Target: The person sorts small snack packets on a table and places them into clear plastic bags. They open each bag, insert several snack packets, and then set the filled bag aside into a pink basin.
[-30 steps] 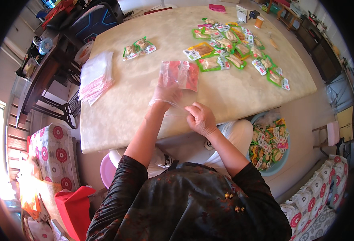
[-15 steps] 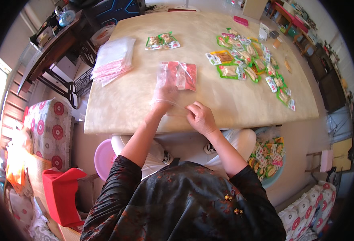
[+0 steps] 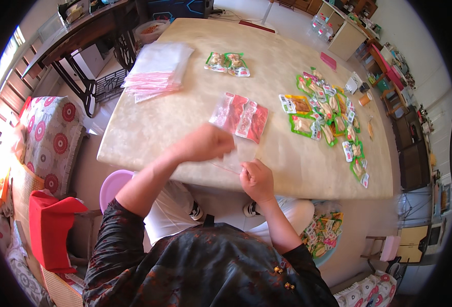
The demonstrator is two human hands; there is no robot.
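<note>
A clear plastic bag (image 3: 244, 151) lies on the table in front of me, with two red flat packets (image 3: 251, 122) side by side at its far end. My right hand (image 3: 257, 180) is closed on the bag's near edge, close to the table's front. Above the near left part of the bag is my left hand (image 3: 205, 143), its fingers curled but smeared by motion. Whether it grips anything I cannot tell.
Clear pink-edged bags (image 3: 156, 71) are stacked at the far left. Two green-edged food packets (image 3: 227, 64) lie beyond the red ones. Several more packets (image 3: 323, 110) are heaped on the right. A blue tub (image 3: 333, 245) of packets and a pink basin (image 3: 114, 187) stand below the table.
My left hand has come out of the bag and stands nearer me, above it. The red packets remain in the bag. My right hand still holds the bag's edge. The view has shifted.
</note>
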